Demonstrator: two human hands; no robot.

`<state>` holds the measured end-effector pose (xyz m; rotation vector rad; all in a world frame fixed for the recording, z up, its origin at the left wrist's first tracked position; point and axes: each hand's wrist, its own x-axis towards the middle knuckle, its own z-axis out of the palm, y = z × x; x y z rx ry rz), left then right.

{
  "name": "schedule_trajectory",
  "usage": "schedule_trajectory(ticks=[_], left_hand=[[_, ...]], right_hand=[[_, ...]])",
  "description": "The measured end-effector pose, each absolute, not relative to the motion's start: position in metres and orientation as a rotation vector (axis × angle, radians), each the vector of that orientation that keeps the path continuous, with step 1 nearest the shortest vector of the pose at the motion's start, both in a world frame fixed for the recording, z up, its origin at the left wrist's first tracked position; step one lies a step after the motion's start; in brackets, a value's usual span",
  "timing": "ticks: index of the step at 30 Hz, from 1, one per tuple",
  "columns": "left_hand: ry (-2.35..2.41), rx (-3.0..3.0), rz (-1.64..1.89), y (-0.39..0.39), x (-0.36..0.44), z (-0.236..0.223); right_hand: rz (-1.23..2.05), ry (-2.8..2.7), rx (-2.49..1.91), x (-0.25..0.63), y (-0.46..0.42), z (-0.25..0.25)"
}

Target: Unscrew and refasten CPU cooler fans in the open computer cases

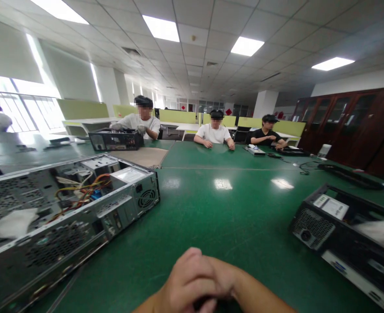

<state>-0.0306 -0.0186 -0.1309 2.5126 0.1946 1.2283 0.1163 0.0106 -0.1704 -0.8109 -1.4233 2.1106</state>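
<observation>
Low in the middle of the view, my left hand (190, 282) is closed around my right hand (222, 274), its fingers curled over the back of it. My right hand's fingers are mostly hidden under the left. Both hands are close in front of me at the green table (211, 213). On the left lies an opened computer case (123, 208), its side off, with coloured cables, a power supply and a white cloth-like item (14, 222) inside. To the right is a black computer case (312, 224) with a white, bag-like thing on it.
Across the table, a gloved person (146, 117) has hands at another computer case (115, 140). A person in white (213, 132) and a person in black (265, 134) sit farther right. A brown mat (142, 156), cables (305, 167) and a keyboard-like black object (351, 176) lie on the table.
</observation>
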Motion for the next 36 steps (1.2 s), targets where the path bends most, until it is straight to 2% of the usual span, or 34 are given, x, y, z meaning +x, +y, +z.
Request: schedule_trajectory(ticks=[4, 8, 11, 16, 25, 30, 33, 36], left_hand=[[0.750, 2.239, 1.488, 0.015, -0.047, -0.133], [1.060, 1.871, 1.517, 0.032, -0.048, -0.139], [1.028, 1.870, 1.436, 0.029, -0.043, -0.139], [0.880, 2.011, 1.235, 0.017, -0.037, -0.132], [0.879, 2.044, 1.090, 0.022, -0.039, -0.133], [0.869, 2.003, 1.193, 0.017, -0.036, -0.136], [0.912, 1.848, 1.393, 0.014, -0.035, -0.124], [0.852, 1.800, 1.551, 0.016, -0.037, -0.090]], right_hand=[[2.149, -1.514, -0.760, 0.113, 0.004, -0.171], [2.191, -1.538, -0.811, 0.104, 0.000, -0.174], [2.131, -1.663, -0.955, 0.103, -0.002, -0.175], [1.814, -1.949, -1.086, 0.103, -0.010, -0.167], [1.553, -2.132, -0.924, 0.106, -0.013, -0.159], [1.442, -2.067, -0.974, 0.100, -0.025, -0.132], [1.306, -1.906, -1.031, 0.148, -0.053, -0.098], [1.212, -1.782, -0.997, 0.259, -0.083, -0.073]])
